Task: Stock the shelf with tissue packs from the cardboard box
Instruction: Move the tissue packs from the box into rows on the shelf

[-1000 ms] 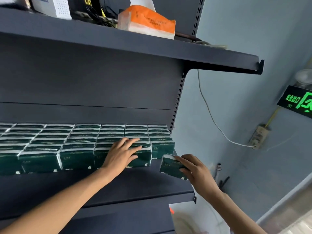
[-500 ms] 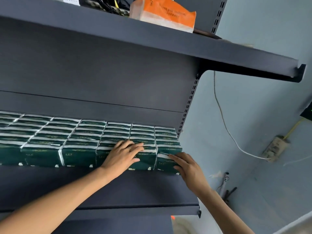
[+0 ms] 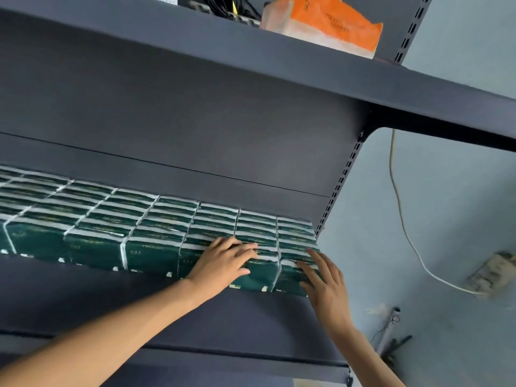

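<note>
So right hand (image 3: 325,283) lies flat, fingers straight, pressing the front face of the end pack (image 3: 290,277), nothing clenched. That pack sits directly under the fingertips, at the right end of the front row, long axis running left-right along the shelf (image 3: 195,325) edge. Left hand (image 3: 223,263), just beside to the left, also released and flat, palm down over the neighbouring pack (image 3: 251,275), bracing it. Outward from both hands: rows of green tissue packs (image 3: 111,227) run away to the left and back to the rear panel. Right hand is nearer the end pack, so the squaring push looks like its job, straight back toward the panel. Bare shelf lies in front of the wrists. Cardboard box not in view. Above, the upper shelf (image 3: 307,79) carries an orange pack (image 3: 329,26).
</note>
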Demonstrator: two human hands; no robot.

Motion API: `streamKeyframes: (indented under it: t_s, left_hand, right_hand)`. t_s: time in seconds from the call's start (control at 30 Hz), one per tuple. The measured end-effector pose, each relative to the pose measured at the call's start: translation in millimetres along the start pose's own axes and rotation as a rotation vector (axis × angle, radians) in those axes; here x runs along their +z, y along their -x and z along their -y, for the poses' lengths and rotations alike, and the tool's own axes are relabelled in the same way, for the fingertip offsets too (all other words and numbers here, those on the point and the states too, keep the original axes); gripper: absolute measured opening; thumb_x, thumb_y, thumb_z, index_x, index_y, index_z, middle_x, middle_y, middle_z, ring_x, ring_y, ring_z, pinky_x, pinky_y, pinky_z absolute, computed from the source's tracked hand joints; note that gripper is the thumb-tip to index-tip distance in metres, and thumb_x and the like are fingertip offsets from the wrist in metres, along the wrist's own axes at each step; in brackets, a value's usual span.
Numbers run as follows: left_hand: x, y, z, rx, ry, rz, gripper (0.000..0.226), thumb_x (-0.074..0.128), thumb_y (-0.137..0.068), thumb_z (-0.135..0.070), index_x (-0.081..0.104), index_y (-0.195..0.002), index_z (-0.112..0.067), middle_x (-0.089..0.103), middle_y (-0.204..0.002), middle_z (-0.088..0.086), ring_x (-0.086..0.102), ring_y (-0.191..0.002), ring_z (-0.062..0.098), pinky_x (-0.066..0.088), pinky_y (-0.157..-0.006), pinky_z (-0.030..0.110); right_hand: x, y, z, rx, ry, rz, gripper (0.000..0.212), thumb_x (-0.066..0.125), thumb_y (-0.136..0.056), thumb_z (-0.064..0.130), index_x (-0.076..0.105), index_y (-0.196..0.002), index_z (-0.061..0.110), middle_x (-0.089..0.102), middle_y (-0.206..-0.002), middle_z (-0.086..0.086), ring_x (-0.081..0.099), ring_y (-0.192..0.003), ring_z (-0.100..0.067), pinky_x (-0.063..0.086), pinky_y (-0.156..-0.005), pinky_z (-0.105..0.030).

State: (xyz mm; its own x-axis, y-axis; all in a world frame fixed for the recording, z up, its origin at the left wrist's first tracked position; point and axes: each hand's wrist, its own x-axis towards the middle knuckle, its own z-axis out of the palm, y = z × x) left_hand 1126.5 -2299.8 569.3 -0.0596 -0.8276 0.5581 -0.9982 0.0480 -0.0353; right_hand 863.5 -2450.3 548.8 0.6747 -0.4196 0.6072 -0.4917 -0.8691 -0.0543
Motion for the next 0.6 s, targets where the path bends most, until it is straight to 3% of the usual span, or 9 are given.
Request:
streamKeyframes:
  t_s: [0.13,0.33,0.47,0.6]
  left_hand:
    - [0.4,-0.2,-0.5,-0.021,-0.007,0.028,0.046,0.078,-0.08,-0.044,0.061,-0.12,-0.03,0.057,-0.139,-0.016,0.058,-0.115,0.014,0.051,-0.094,0.037]
    - [-1.8,0.4,-2.6,-0.038,-0.004,0.058,0.046,0.077,-0.081,-0.044,0.061,-0.121,-0.03,0.057,-0.14,-0.015,0.058,-0.117,0.014,0.052,-0.094,0.038]
    - [-8.2,-1.4,-0.5,0.0,0.009,0.13,0.052,0.065,-0.092,-0.043,0.048,-0.139,-0.03,0.045,-0.152,-0.013,0.049,-0.129,0.016,0.043,-0.107,0.04]
    - [-19.8,4.3,8.1,-0.002,0.003,0.107,0.064,0.059,-0.095,-0.046,0.035,-0.151,-0.027,0.046,-0.151,-0.007,0.047,-0.134,0.016,0.038,-0.114,0.039]
  right_hand:
    - [7.3,-1.8,-1.6,-0.004,-0.058,0.071,0.044,0.051,-0.093,0.035,0.056,-0.135,0.02,0.045,-0.15,0.004,0.041,-0.139,-0.023,0.029,-0.116,-0.039]
    - [6.3,-3.1,-0.2,0.007,-0.086,0.105,0.047,0.052,-0.093,0.04,0.053,-0.134,0.017,0.045,-0.148,0.002,0.041,-0.137,-0.024,0.026,-0.118,-0.039]
    - [-0.7,-6.1,0.8,0.009,-0.071,0.108,0.05,0.052,-0.092,0.046,0.055,-0.131,0.016,0.051,-0.142,0.003,0.048,-0.13,-0.024,0.028,-0.115,-0.035]
    - [-13.2,-14.6,11.2,0.01,-0.049,0.066,0.053,0.048,-0.094,0.052,0.057,-0.128,0.012,0.057,-0.134,0.0,0.053,-0.122,-0.025,0.034,-0.109,-0.04]
